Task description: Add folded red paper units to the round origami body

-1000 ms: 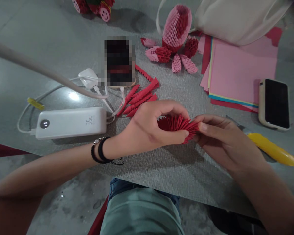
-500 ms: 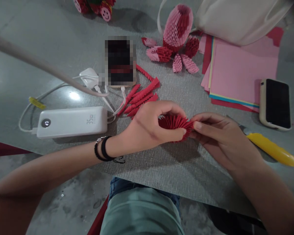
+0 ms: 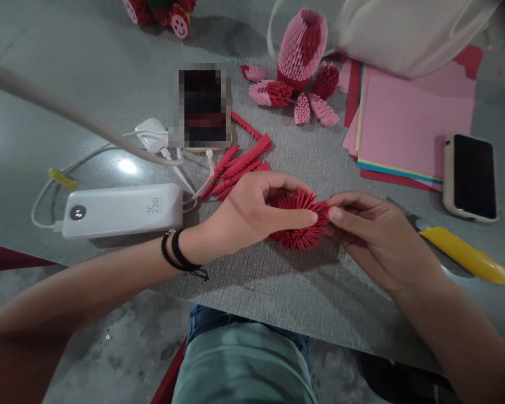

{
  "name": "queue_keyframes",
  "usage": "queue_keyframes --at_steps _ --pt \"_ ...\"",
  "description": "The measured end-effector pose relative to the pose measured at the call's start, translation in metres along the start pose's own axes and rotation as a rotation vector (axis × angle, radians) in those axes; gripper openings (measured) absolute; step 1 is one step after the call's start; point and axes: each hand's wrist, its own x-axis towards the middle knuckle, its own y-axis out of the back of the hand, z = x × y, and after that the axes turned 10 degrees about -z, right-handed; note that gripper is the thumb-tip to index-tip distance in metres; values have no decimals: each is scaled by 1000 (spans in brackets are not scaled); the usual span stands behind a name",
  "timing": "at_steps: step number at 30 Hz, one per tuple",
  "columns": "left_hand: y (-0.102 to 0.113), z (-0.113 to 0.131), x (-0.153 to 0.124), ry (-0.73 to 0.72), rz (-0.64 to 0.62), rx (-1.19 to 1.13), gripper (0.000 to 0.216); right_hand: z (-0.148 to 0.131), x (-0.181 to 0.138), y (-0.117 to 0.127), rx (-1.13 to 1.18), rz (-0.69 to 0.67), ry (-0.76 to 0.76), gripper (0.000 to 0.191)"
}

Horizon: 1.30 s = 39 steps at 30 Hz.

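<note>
Below the red paper ring point(image 3: 297, 238) the mat point(image 3: 278, 292) lies bare; red paper strips point(image 3: 239, 165) crowd behind, power bank point(image 3: 122, 210) blocks left, yellow cutter point(image 3: 467, 255) right

Left hand point(image 3: 252, 216) partly hides the red piece point(image 3: 298, 235); the phone point(image 3: 202, 104) is pixelated.

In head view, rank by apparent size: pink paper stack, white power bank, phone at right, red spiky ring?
1. pink paper stack
2. white power bank
3. phone at right, red spiky ring: alike; ring partly hidden

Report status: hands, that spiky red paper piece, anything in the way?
Left hand and right hand both grip spiky red paper piece. Loose red strips lie just behind.
</note>
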Motion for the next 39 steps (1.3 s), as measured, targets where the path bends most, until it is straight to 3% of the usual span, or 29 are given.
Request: queue_keyframes --at_steps 10,18,23,39 --pt "1 1 0 -85 5 187 21 2 2 -1 -26 45 9 20" --pt "1 -2 2 -183 -16 319 21 3 -3 6 -295 98 185 17" --pt "2 -5 3 -160 -84 311 31 2 -2 10 -365 127 248 14" --pt "-1 -2 -2 -49 -41 303 30 -13 -10 -8 -508 105 281 14"
